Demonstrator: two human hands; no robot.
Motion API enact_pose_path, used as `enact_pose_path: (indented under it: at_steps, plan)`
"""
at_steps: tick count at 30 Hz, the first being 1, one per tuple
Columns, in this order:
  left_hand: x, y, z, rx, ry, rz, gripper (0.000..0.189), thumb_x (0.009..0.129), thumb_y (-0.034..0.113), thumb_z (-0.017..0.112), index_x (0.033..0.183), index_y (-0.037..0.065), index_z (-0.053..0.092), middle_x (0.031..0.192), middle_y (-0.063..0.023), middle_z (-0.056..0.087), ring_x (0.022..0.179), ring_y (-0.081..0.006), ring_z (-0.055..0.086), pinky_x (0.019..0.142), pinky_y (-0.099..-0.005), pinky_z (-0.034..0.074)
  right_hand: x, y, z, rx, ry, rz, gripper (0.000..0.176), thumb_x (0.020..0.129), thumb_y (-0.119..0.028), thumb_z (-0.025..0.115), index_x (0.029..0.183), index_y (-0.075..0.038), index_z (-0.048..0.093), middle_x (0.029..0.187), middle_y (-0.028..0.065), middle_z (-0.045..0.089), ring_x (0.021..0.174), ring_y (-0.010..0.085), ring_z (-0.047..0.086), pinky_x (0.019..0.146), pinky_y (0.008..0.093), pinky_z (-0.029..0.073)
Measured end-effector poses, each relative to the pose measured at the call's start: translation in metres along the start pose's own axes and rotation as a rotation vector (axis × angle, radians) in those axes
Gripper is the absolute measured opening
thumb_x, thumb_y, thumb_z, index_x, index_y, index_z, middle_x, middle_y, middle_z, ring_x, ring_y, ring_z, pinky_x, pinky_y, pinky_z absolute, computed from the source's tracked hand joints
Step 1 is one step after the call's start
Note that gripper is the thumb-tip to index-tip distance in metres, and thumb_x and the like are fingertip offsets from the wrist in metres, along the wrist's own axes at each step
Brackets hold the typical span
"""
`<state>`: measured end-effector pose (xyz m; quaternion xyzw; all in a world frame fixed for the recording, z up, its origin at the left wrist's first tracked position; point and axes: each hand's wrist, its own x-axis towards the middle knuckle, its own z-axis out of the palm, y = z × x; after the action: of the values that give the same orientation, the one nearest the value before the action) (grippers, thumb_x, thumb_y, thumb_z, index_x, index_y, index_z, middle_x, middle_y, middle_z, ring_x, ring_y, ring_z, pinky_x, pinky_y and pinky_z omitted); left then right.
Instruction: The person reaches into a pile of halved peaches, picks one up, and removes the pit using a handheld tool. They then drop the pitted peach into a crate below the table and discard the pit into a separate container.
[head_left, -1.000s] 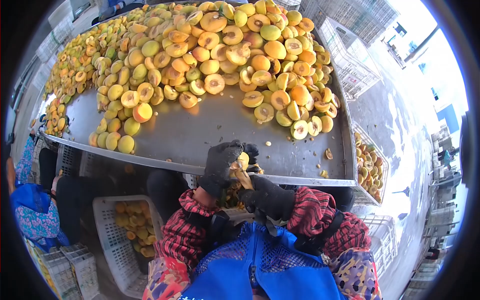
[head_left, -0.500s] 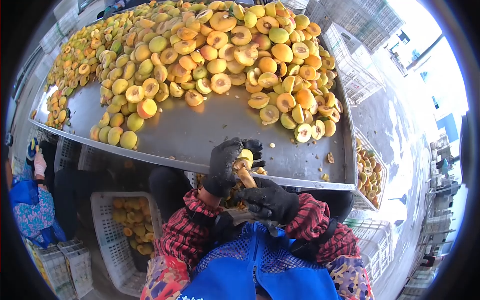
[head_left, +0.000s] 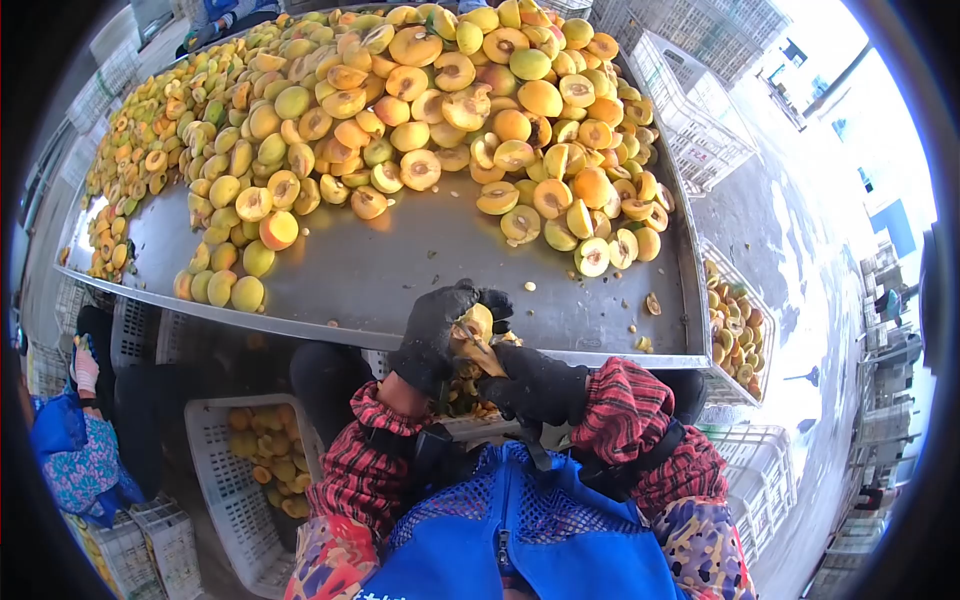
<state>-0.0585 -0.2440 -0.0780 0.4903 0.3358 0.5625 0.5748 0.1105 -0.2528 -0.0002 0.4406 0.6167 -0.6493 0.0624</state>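
My left hand (head_left: 432, 335), in a black glove, is closed around a yellow apricot (head_left: 478, 321) just over the front edge of the metal table (head_left: 400, 268). My right hand (head_left: 541, 388), also gloved in black, grips a tan, wooden-looking tool (head_left: 486, 356) that reaches up to the fruit. Its working end is hidden by the fruit and fingers. Below the hands, fruit pieces (head_left: 466, 388) lie in a container partly covered by my arms. A large heap of whole and halved apricots (head_left: 400, 110) covers the back of the table.
White crates of fruit stand left of my legs (head_left: 215, 480) and beside the table's right edge (head_left: 765, 345). Another white crate (head_left: 750, 480) is at my right. A co-worker's gloved hand (head_left: 85, 370) shows at far left. Stacked crates (head_left: 690, 120) stand behind the table.
Both hands have shifted slightly left, still holding the apricot and the tool. The fruit has turned a little in my left hand. The whole view has moved slightly.
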Motion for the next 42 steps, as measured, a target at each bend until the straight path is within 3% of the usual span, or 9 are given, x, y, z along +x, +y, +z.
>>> enact_pose_path:
  at_steps: [5, 10, 14, 18, 21, 24, 27, 36, 42]
  plan:
    - [0.005, 0.014, 0.004, 0.302, -0.081, 0.129, 0.025, 0.087, 0.014, 0.047, 0.093, -0.004, 0.064, 0.086, -0.0129, 0.066, 0.075, -0.0191, 0.064, 0.068, -0.0312, 0.052, -0.002, -0.009, -0.003, -0.409, 0.105, 0.076, 0.030, 0.085, -0.019, 0.052, 0.109, -0.002, 0.045, 0.085, 0.0183, 0.060, 0.071, 0.0314, 0.062, 0.062, 0.0415, 0.049]
    - [0.004, 0.007, 0.009, 0.494, 0.042, 0.192, 0.022, 0.084, 0.014, 0.051, 0.090, -0.003, 0.064, 0.081, -0.0140, 0.065, 0.072, -0.0223, 0.064, 0.066, -0.0311, 0.050, 0.001, 0.015, -0.001, -0.584, 0.256, -0.141, 0.031, 0.086, -0.018, 0.050, 0.109, 0.001, 0.042, 0.068, 0.0154, 0.059, 0.051, 0.0272, 0.060, 0.043, 0.0371, 0.047]
    - [0.000, -0.045, 0.007, 0.445, 0.327, 0.156, 0.022, 0.082, 0.017, 0.057, 0.088, -0.003, 0.063, 0.080, -0.0135, 0.065, 0.070, -0.0214, 0.063, 0.064, -0.0317, 0.050, 0.006, 0.023, 0.008, -0.783, 0.405, -0.169, 0.025, 0.083, -0.014, 0.052, 0.104, -0.002, 0.048, 0.075, 0.0174, 0.062, 0.067, 0.0351, 0.062, 0.057, 0.0425, 0.049]
    - [-0.004, -0.021, 0.014, 0.707, 0.279, 0.254, 0.025, 0.083, 0.021, 0.060, 0.087, -0.003, 0.063, 0.079, -0.0123, 0.065, 0.069, -0.0214, 0.062, 0.065, -0.0331, 0.049, 0.003, 0.027, 0.011, -0.821, 0.476, -0.185, 0.020, 0.083, -0.013, 0.052, 0.100, -0.003, 0.052, 0.077, 0.0177, 0.063, 0.071, 0.0347, 0.064, 0.059, 0.0430, 0.050]
    - [-0.005, -0.012, 0.025, 0.387, 0.449, -0.064, 0.026, 0.085, 0.023, 0.059, 0.086, -0.003, 0.063, 0.077, -0.0147, 0.064, 0.070, -0.0267, 0.062, 0.065, -0.0355, 0.048, -0.002, 0.028, 0.008, -0.894, 0.465, -0.185, 0.019, 0.085, -0.014, 0.049, 0.100, -0.004, 0.053, 0.075, 0.0172, 0.063, 0.070, 0.0329, 0.064, 0.058, 0.0430, 0.050]
    - [-0.002, -0.025, 0.031, 0.412, 0.597, -0.088, 0.025, 0.085, 0.021, 0.058, 0.083, -0.003, 0.063, 0.075, -0.0149, 0.064, 0.068, -0.0243, 0.061, 0.063, -0.0352, 0.047, -0.006, 0.033, 0.007, -0.990, 0.536, -0.229, 0.018, 0.086, -0.015, 0.047, 0.099, -0.006, 0.055, 0.075, 0.0166, 0.064, 0.069, 0.0324, 0.065, 0.057, 0.0434, 0.050]
    - [-0.013, -0.017, 0.038, 0.835, 0.600, 0.202, 0.024, 0.086, 0.020, 0.057, 0.086, -0.004, 0.064, 0.073, -0.0135, 0.064, 0.068, -0.0219, 0.062, 0.064, -0.0345, 0.047, 0.001, 0.045, 0.008, -0.952, 0.560, -0.230, 0.018, 0.087, -0.015, 0.045, 0.098, -0.006, 0.056, 0.075, 0.0163, 0.064, 0.067, 0.0326, 0.064, 0.056, 0.0430, 0.049]
    - [-0.059, 0.049, -0.069, 0.165, 0.720, 0.088, 0.036, 0.084, 0.028, 0.056, 0.103, -0.002, 0.059, 0.095, -0.0149, 0.062, 0.092, -0.0292, 0.061, 0.082, -0.0389, 0.048, -0.003, 0.068, 0.025, -0.797, 0.536, -0.542, 0.019, 0.086, -0.021, 0.050, 0.096, -0.006, 0.056, 0.079, 0.0195, 0.062, 0.071, 0.0370, 0.062, 0.062, 0.0484, 0.048]
    - [-0.143, 0.099, -0.093, -0.211, 0.811, 0.036, 0.053, 0.090, 0.043, 0.042, 0.114, -0.002, 0.056, 0.114, -0.0169, 0.059, 0.106, -0.0301, 0.056, 0.089, -0.0493, 0.045, -0.005, 0.086, 0.047, -0.603, 0.083, -0.051, 0.044, 0.088, -0.039, 0.049, 0.114, -0.002, 0.050, 0.096, 0.0269, 0.061, 0.090, 0.0394, 0.061, 0.077, 0.0441, 0.048]
